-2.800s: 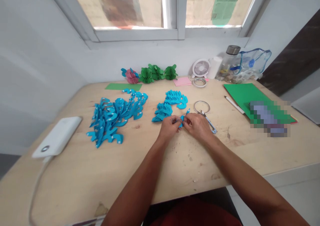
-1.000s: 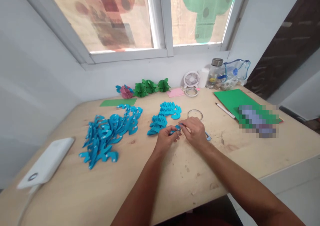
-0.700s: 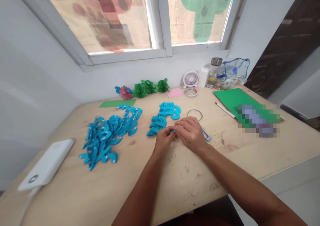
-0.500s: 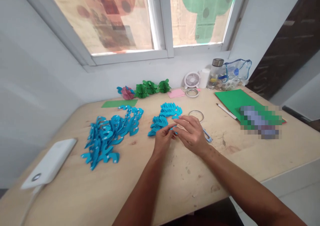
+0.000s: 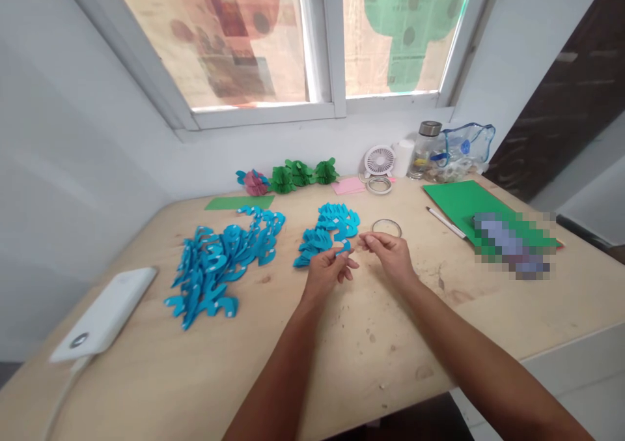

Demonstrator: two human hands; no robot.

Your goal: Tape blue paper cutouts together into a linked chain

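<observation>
My left hand (image 5: 328, 273) pinches the edge of a blue paper piece (image 5: 344, 245) that bears a small white patch. Close beside it, my right hand (image 5: 389, 253) has thumb and forefinger pressed together; anything between them is too small to make out. The two hands are a little apart. Just beyond lie accordion-like folded blue paper pieces (image 5: 313, 243) in a small group. A larger heap of blue paper pieces (image 5: 208, 262) with white patches spreads to the left. Behind my right hand rests a thin roll of tape (image 5: 378, 222).
A white power bank (image 5: 110, 307) with a cable lies at left. Green paper puffs (image 5: 299, 172), a small fan (image 5: 379, 160), another tape roll (image 5: 379, 185) and a bottle (image 5: 424, 151) line the wall. A white pen (image 5: 445, 223) and green sheets (image 5: 469, 200) are at right.
My right hand has drawn away from my left, opening a gap between them, and now covers the blue cutter seen before. The view has shifted slightly.
</observation>
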